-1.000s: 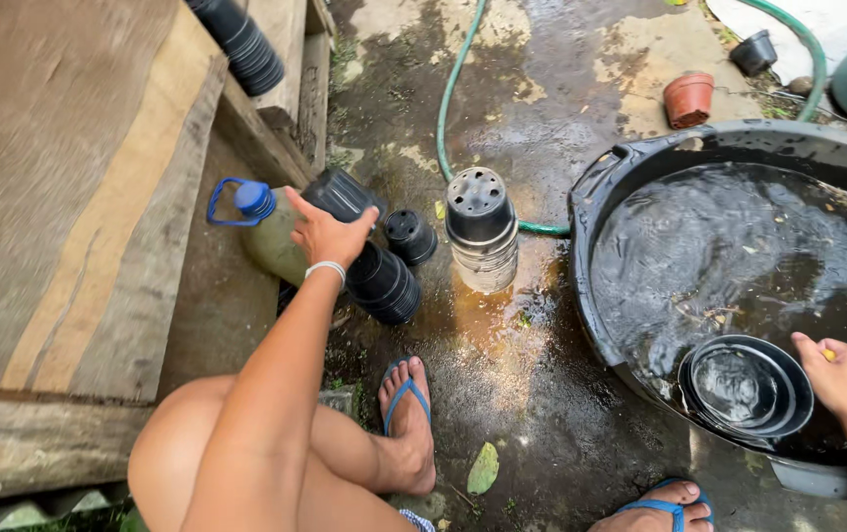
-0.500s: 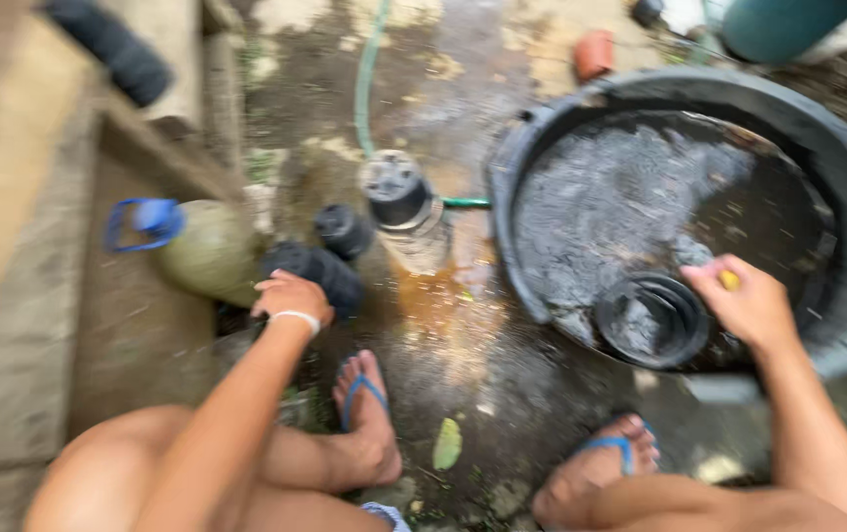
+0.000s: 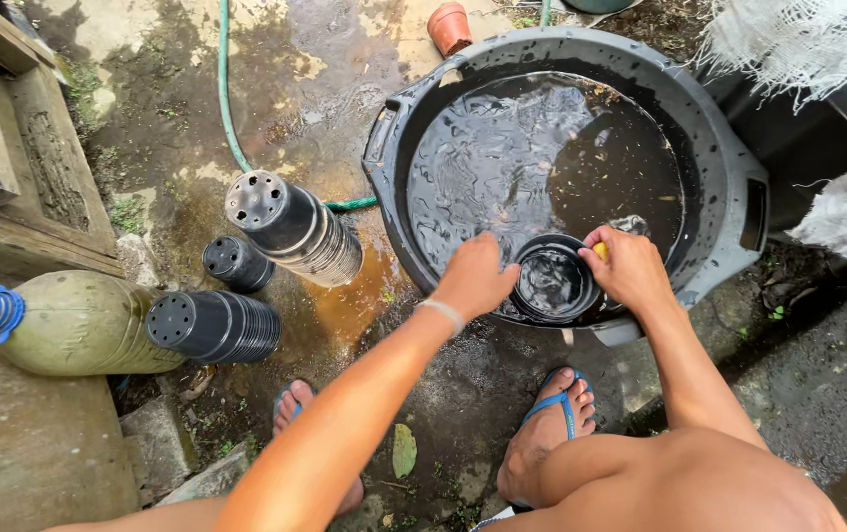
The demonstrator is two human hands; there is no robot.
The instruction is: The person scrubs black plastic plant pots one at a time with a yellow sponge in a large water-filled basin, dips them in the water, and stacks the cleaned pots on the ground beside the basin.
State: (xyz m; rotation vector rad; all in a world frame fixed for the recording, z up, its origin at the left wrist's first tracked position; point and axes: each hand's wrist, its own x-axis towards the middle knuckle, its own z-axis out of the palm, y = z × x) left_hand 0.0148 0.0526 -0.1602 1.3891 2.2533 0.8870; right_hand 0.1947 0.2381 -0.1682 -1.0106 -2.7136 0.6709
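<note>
A large dark plastic tub (image 3: 729, 167) full of murky water stands on the wet ground. At its near edge a small black plant pot (image 3: 553, 281) sits in the water. My left hand (image 3: 476, 277) grips the pot's left rim. My right hand (image 3: 628, 268) rests on its right rim and holds something small and yellow between the fingers.
Stacks of black pots lie left of the tub: an upright stack (image 3: 291, 225), a lying stack (image 3: 215, 327) and a small one (image 3: 234, 262). A greenish bottle with a blue cap (image 3: 69, 322) lies beside them. A green hose (image 3: 228, 103) crosses the ground. An orange pot (image 3: 449, 27) stands beyond.
My left hand has left the black pot stacks by the bottle and come across to the pot in the tub. My right hand has stayed at that pot. The view swung right.
</note>
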